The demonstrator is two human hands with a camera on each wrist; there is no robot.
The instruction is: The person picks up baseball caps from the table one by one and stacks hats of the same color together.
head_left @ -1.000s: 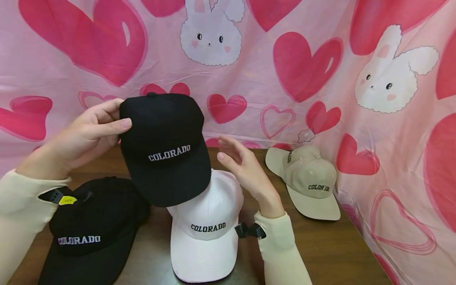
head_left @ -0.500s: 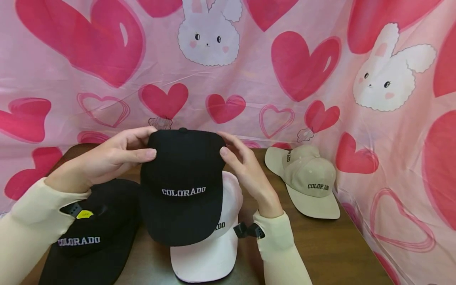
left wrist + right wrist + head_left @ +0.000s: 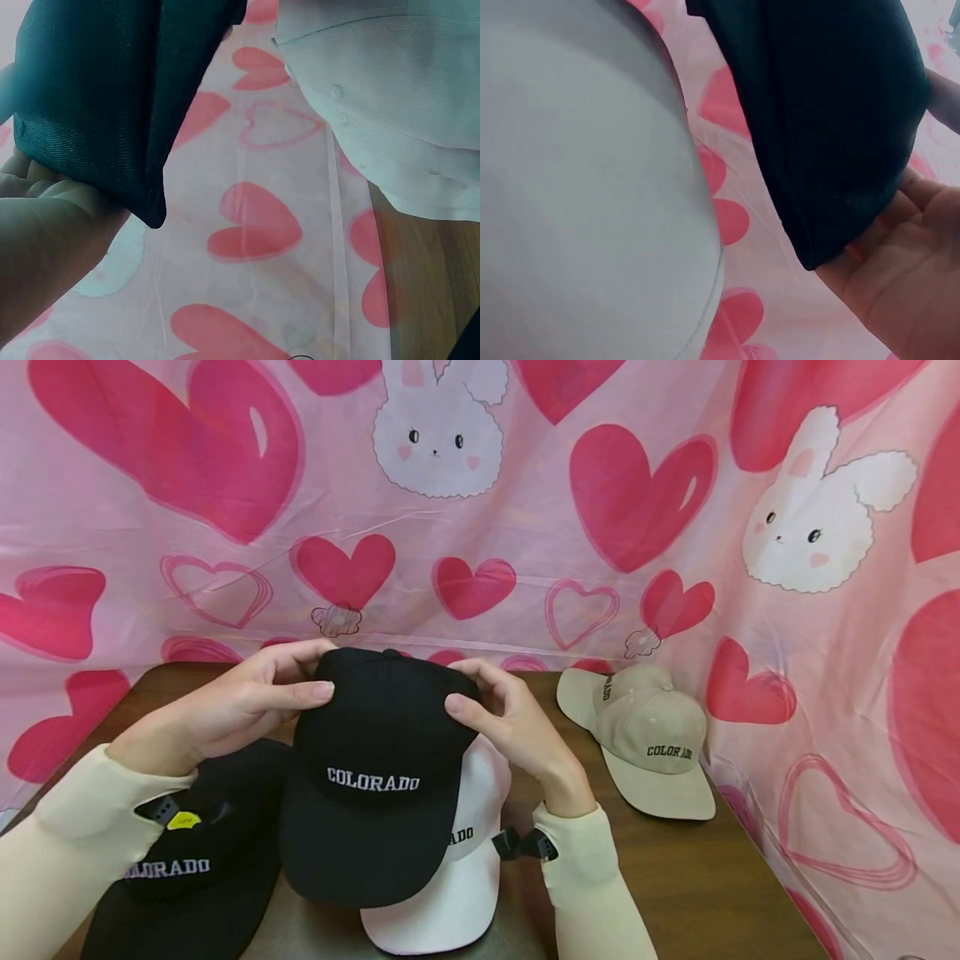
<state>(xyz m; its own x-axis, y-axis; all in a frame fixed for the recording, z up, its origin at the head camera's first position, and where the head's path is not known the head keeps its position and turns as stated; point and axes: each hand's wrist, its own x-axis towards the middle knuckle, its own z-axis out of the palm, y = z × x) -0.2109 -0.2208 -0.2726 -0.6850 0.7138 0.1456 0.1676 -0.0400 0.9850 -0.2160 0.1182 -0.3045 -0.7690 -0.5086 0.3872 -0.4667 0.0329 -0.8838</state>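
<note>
A black baseball cap with white COLORADO lettering is held up in front of a white cap, hiding much of it. My left hand grips the black cap's crown on its left side, thumb on the front. On the other side my right hand pinches the crown, thumb in front and fingers behind. In the left wrist view the held black cap hangs beside the white cap. The right wrist view shows the fingers behind the black cap.
Another black cap lies at the front left, partly behind the left forearm. Two beige caps are stacked at the back right of the wooden table. A pink heart-and-bunny cloth hangs behind and along the right side.
My left hand has brought the black cap down and to the right, then lower still with a slight tilt. The right hand has taken hold of the cap's right side.
</note>
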